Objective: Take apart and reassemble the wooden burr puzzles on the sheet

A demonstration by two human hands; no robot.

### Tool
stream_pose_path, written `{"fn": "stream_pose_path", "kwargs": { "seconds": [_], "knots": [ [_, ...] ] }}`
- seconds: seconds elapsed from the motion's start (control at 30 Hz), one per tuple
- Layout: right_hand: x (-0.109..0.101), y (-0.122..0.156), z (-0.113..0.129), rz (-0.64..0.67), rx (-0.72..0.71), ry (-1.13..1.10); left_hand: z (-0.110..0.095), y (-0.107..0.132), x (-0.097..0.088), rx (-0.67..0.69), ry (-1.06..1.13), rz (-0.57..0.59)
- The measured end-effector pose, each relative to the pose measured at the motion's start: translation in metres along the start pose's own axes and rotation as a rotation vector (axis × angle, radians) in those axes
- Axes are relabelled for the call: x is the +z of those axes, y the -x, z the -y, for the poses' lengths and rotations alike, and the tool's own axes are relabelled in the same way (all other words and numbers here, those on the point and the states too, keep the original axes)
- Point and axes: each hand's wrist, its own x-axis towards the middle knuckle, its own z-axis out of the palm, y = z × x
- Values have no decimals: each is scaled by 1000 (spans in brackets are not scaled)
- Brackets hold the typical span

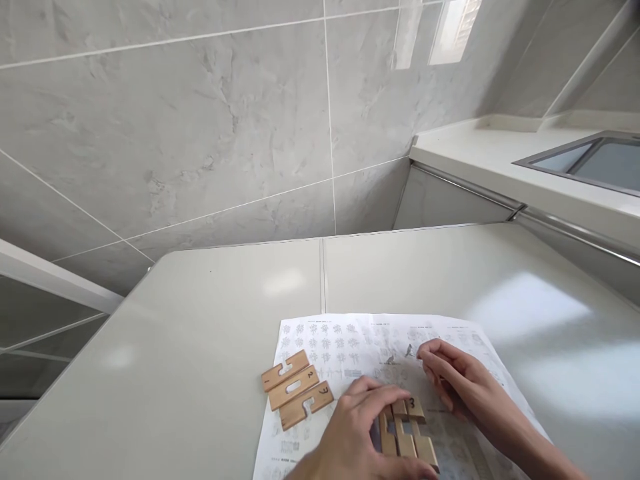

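A printed paper sheet (350, 340) lies on the pale table (210, 320) in front of me. Three flat, notched wooden pieces (296, 389), numbered 1, 2 and 3, lie side by side at its left edge. My left hand (353, 433) rests on a small assembly of interlocked wooden pieces (407, 433) on the paper, fingers curled over its left side. My right hand (455, 383) lies just to the right, fingers bent, fingertips touching the paper beside the assembly.
Grey tiled wall (200, 120) rises behind the table. A white counter (500, 160) with an inset sink (595, 160) stands at the right. A seam (322, 277) runs down the table's middle.
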Motion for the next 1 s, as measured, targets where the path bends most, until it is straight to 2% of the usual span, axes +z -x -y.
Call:
{"fn": "stream_pose_path", "kwargs": {
  "seconds": [0.13,0.3,0.53,0.67,0.73,0.87,0.93,1.0],
  "knots": [
    [-3,-1,1,57,-5,60,-3,2,-14,74,-179,15],
    [-7,-5,-6,148,-69,78,2,0,-23,184,-432,-77],
    [-2,-2,-21,197,-361,471,6,-7,-26,263,-595,-127],
    [2,-2,-28,241,-500,642,8,-4,-39,223,-733,-205],
    [3,-3,-31,253,-586,723,9,-2,-49,209,-783,-204],
    [4,-2,-34,265,-704,857,4,0,-61,222,-756,-221],
    [5,-2,-36,260,-733,885,1,2,-61,197,-617,-246],
    [6,-2,-37,250,-761,896,0,6,-56,117,-392,-246]
  ]
}}
